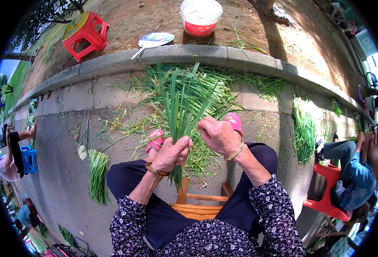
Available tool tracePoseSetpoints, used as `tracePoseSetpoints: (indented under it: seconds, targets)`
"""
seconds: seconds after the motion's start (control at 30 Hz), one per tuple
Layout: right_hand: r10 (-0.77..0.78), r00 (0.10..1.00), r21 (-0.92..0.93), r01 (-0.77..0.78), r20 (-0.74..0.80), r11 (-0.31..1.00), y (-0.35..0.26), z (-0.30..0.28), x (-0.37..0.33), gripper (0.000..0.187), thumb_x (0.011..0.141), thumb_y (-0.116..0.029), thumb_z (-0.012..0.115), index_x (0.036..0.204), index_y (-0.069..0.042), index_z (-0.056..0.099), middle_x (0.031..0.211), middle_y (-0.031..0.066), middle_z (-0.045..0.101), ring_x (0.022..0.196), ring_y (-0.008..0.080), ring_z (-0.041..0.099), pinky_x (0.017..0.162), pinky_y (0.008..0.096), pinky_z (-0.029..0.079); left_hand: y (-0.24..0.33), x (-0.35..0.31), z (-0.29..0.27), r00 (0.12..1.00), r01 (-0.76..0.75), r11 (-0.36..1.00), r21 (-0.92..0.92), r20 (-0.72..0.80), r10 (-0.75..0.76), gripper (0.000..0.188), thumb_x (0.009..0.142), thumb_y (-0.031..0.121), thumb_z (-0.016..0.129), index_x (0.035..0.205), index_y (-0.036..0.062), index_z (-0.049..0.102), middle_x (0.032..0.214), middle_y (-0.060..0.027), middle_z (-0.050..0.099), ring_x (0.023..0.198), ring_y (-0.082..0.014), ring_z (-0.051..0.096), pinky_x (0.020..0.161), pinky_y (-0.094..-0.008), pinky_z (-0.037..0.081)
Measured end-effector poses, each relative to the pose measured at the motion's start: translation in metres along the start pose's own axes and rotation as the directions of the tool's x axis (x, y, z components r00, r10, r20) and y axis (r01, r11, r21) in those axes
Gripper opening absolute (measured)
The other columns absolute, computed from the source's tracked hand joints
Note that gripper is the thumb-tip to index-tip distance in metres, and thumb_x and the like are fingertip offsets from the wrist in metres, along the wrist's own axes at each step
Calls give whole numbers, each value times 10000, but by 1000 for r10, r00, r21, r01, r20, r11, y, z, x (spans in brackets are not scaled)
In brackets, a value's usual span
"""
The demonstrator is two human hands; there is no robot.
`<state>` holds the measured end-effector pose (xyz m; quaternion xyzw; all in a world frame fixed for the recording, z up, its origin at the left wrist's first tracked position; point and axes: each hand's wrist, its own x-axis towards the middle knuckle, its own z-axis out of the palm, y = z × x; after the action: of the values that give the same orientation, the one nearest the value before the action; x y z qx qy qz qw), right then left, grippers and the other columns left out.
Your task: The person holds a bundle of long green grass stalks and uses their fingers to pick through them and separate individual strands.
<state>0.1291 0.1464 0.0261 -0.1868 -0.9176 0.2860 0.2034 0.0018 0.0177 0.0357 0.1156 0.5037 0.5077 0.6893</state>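
My left hand [172, 153] is closed round a bunch of garlic chives [178, 103], held upright between my knees with the leaves fanning out above the fist and the ends showing below. Just right of the bunch, my right hand [218, 135] is curled with its fingers pressed together; what they pinch, if anything, is hidden. On the pavement past my feet lies a large loose pile of chives [210, 88]. Yellowish trimmings [124, 128] and torn leaves are strewn around my pink shoes [235, 123]. A neat bundle of chives [98, 175] lies to my left.
A stone kerb [189, 53] crosses beyond the pile. Behind it stand a white-and-red bucket [201, 17], a hand fan [156, 40] and a red stool [86, 36]. More chives [304, 128] lie at right, near a seated person [356, 180]. Others sit at far left.
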Motion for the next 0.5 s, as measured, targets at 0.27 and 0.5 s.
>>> tracePoseSetpoints:
  seconds: [0.27,0.5]
  targets:
    - [175,942,90,-156,-288,984,18,-18,6,35,728,-45,534,756,-27,521,682,109,540,582,265,556,507,334,447,-5,-3,-1,996,-37,997,-65,79,42,286,885,336,424,786,71,465,489,73,296,388,-31,224,359,-188,196]
    - [279,882,110,-256,-379,960,36,-26,2,57,732,-71,546,752,-19,556,684,118,556,594,270,559,545,349,445,-4,-2,-4,985,-42,976,-213,153,76,280,883,327,423,771,76,473,467,68,251,380,-49,209,354,-206,195]
